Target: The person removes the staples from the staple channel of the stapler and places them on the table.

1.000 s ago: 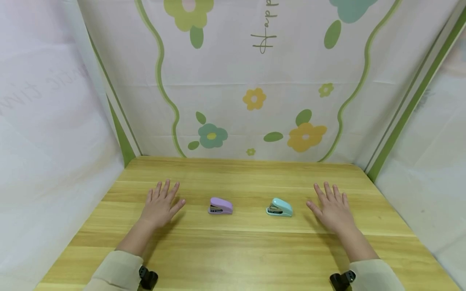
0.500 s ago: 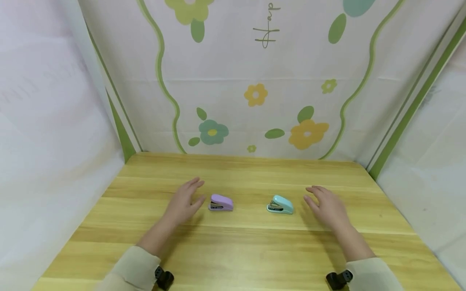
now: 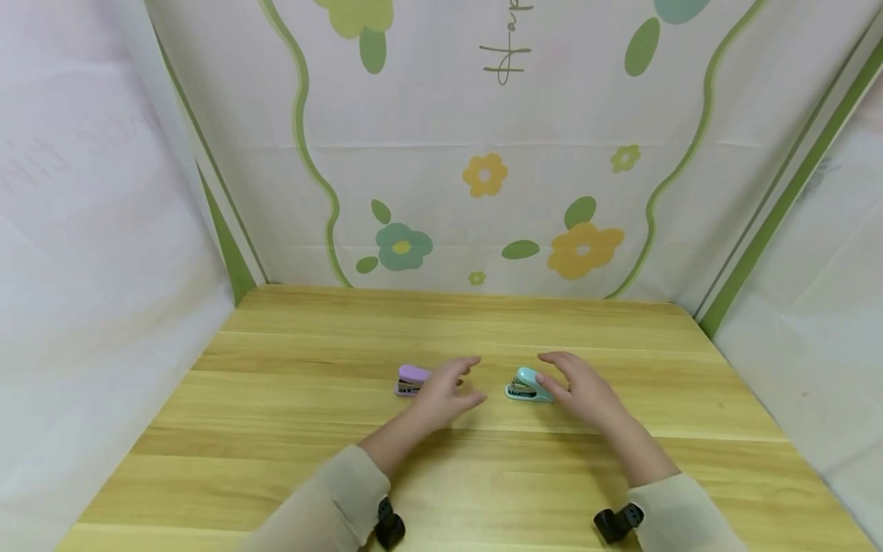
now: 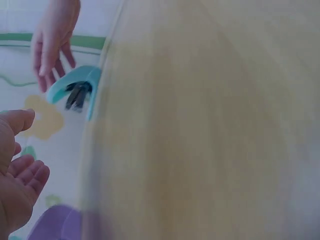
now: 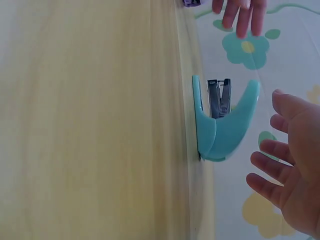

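A purple stapler and a teal stapler stand on the wooden table, the teal one to the right. My left hand hovers between them, its fingers extended to the right, hiding the rear of the purple stapler from the head camera. Close by the teal stapler's right side is my right hand, thumb and fingers spread apart, overlapping its back end. In the right wrist view a gap shows between the hand and the teal stapler. Neither hand holds anything.
The wooden tabletop reaches back to a white cloth printed with flowers. More white cloth hangs at the left and right sides. A small black camera sits on each cuff.
My left hand has moved right, past the purple stapler. My right hand has moved left to the teal stapler. Both staplers stay in place; the head view has tilted slightly.
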Demonstrator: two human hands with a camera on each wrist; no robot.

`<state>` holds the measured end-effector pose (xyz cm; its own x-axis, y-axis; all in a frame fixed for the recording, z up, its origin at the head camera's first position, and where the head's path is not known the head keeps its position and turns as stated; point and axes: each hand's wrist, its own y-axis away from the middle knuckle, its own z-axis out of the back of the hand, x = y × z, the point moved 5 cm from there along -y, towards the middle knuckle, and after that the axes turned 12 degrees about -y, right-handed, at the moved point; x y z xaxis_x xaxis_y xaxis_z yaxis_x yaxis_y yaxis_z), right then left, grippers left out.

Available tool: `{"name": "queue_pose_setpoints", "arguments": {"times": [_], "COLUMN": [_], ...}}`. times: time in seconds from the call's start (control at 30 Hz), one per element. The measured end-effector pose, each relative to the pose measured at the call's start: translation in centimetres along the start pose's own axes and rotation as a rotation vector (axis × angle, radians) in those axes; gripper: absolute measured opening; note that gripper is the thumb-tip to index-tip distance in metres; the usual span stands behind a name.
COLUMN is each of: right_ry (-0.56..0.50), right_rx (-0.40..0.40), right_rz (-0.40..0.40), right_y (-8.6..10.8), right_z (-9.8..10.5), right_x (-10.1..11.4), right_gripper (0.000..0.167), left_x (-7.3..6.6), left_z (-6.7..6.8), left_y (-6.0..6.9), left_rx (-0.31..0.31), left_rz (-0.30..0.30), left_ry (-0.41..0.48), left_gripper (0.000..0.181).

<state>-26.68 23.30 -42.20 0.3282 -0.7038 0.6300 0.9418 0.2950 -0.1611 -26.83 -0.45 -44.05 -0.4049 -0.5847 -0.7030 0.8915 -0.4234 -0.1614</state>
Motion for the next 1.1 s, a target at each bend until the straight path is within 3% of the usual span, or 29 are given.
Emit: {"name": "queue_pose_setpoints", "arguments": {"times": [0.17,0.27,0.4,0.6,0.83,1.1], "right_ry": [-0.051,-0.093,-0.146,-0.176,-0.168,-0.151], "right_rx": [0.042,0.068,0.085,0.104,0.113,0.112], "right_rz": [-0.026,-0.051,-0.086,-0.108,-0.129,-0.119], "right_y": [-0.4,-0.6,-0.7,-1.0,-1.3,-1.5], "right_z": [-0.9,-1.3,-1.7,-2.1,-2.2,-2.1], "right_x": [0.3,0.3,-0.2,-0.7,-0.6,-0.1], "right_gripper": [0.054,0.055,0.054,0.05,0.047,0.043], "left_x": [0.5,0.6,0.3,-0.3,-0.1,-0.2], "left_z": [-2.9,-3.9,-5.2,-6.5,-7.2,-7.1], "left_y": [-1.6,-2.3,-3.0,-3.8,-4.2,-4.2], "left_rx": [0.026,0.026,0.027,-0.036,-0.076,-0.103], "left_rz": [0.126,0.156,0.146,0.101,0.102,0.109], "left_ry": [0.113,0.098,0.041,-0.024,-0.278,-0.304], "left_gripper": [0.059,0.056,0.051,0.039,0.027,0.026]}}
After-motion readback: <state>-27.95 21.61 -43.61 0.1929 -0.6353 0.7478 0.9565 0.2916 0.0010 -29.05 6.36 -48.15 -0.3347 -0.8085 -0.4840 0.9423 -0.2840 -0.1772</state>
